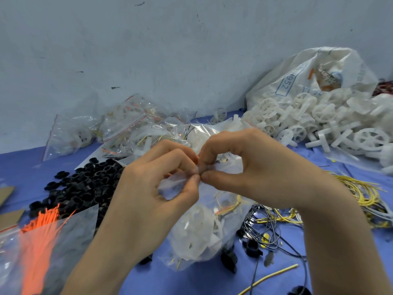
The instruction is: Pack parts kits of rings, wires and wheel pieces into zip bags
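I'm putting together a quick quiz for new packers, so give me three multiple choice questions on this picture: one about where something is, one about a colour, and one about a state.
1. Where is the pile of black rings?
A) on a shelf
B) left of the left hand
C) in a drawer

2. What colour are the bundled thin ties?
A) green
B) purple
C) orange

3. What is the state of the zip bag?
A) pinched at its top by the left hand and right hand
B) lying untouched
C) torn in half

Answers:
1. B: the rings lie on the blue surface to that hand's left.
2. C: they show bright orange.
3. A: the thumbs and fingers of both hands meet on the bag's top edge.
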A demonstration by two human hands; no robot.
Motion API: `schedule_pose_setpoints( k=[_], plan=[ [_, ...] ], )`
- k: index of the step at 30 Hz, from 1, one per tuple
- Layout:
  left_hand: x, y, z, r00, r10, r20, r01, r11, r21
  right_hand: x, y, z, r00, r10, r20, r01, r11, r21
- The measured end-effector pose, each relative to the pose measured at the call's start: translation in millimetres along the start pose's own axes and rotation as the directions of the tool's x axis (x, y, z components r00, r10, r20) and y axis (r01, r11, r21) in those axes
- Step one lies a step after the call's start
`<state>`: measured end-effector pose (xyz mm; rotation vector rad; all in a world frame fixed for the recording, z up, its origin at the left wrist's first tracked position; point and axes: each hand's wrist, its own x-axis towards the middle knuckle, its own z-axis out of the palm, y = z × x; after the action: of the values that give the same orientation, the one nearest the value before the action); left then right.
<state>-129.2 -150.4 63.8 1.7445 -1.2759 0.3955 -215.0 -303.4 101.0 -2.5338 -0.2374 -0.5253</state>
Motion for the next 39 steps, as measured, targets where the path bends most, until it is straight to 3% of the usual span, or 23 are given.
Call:
schedule_pose_setpoints(
  k=[9, 27, 39],
  plan=[
    [-1, 1, 3, 1.000, 0.015, -0.014, -0.015, 1.000, -0.008, -4, 5, -7, 0.998, 0.059, 0.023, -0.061, 0.997, 0.055],
    [0, -2, -1, 0.999, 0.020, -0.038, -0.019, 1.000, 0.018, -3, 5, -5, 0.999, 0.012, -0.033, -0.013, 1.000, -0.024],
    [-1, -1, -2, 1.000, 0.005, -0.026, -0.005, 1.000, 0.000, -8, 14, -12, 0.998, 0.053, -0.025, -0.052, 0.998, 0.030]
  ],
)
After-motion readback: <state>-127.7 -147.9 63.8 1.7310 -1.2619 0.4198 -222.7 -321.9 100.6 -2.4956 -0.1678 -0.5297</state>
